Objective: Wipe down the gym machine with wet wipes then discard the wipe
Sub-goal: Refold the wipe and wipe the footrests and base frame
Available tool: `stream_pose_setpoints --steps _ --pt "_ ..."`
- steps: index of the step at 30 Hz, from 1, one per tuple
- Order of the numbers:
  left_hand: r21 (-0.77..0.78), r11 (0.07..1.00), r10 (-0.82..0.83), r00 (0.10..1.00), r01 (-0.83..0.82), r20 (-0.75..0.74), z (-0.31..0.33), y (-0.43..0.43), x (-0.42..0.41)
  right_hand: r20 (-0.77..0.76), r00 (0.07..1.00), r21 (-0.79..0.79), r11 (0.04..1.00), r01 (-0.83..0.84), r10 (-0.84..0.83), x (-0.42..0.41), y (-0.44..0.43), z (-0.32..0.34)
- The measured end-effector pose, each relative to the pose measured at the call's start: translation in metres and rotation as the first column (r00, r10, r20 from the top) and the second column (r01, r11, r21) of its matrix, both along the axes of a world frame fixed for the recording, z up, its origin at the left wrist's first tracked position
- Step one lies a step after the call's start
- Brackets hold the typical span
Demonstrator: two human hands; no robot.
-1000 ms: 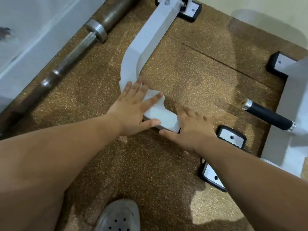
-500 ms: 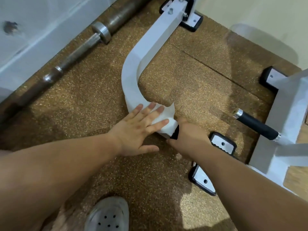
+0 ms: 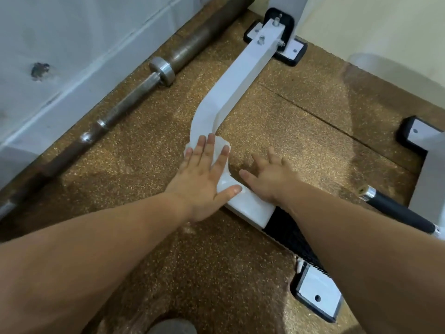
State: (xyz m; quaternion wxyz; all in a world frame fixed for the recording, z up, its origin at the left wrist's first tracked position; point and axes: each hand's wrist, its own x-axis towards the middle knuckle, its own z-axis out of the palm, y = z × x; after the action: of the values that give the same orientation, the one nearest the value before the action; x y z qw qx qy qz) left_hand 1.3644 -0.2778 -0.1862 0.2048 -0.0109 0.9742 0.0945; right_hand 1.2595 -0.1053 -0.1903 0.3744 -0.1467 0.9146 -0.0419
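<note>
White painted steel is filling the middle of our view: the gym machine's frame bar point(image 3: 237, 83) is running along the speckled brown rubber floor point(image 3: 134, 160) and curving towards us. We are pressing our left hand point(image 3: 204, 182) flat on that curve, fingers straight and fanned apart, thumb stretched out to the side along the bar. The wet wipe point(image 3: 220, 144) is lying directly under this palm, pinned against the bar; it is peeking out white between the fingers and past the fingertips (its crumpled edge is poking out on the far side). Our right hand point(image 3: 269, 174) is sitting just beside it, to the right of the bar, fingers spread and relaxed, gripping nothing, its tips resting on the floor while the wrist is crossing the bar's near end. The wipe is not touching this hand. A rusty barbell point(image 3: 134, 100) is lying along the pale wall point(image 3: 60, 56) at the left. A black-gripped handle point(image 3: 397, 210) is angling in from the right, and a bolted foot plate point(image 3: 317, 294) is showing below our right forearm.
</note>
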Motion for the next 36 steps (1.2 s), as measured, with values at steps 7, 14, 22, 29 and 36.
stream_pose_setpoints --steps 7,14,22,29,36 --pt "-0.029 0.998 -0.05 0.998 0.051 0.024 -0.003 -0.028 -0.038 0.044 0.995 0.11 0.99 0.087 -0.093 -0.053 -0.007 -0.033" --pt "-0.015 0.998 -0.063 0.997 0.064 0.036 -0.001 -0.044 -0.079 0.062 0.976 0.217 0.957 0.192 -0.21 -0.1 -0.005 -0.035" --pt "-0.045 0.987 -0.152 0.988 0.151 -0.001 -0.004 -0.057 -0.138 0.187 0.96 0.325 0.935 0.138 -0.207 -0.111 -0.01 -0.033" --pt "-0.08 0.981 -0.186 0.978 0.179 -0.094 -0.008 -0.052 -0.183 0.232 0.943 0.308 0.937 0.161 -0.239 -0.113 -0.009 -0.038" --pt "-0.11 0.967 -0.242 0.966 0.231 -0.091 -0.011 -0.048 -0.226 0.263 0.932 0.329 0.931 0.156 -0.249 -0.117 -0.011 -0.034"
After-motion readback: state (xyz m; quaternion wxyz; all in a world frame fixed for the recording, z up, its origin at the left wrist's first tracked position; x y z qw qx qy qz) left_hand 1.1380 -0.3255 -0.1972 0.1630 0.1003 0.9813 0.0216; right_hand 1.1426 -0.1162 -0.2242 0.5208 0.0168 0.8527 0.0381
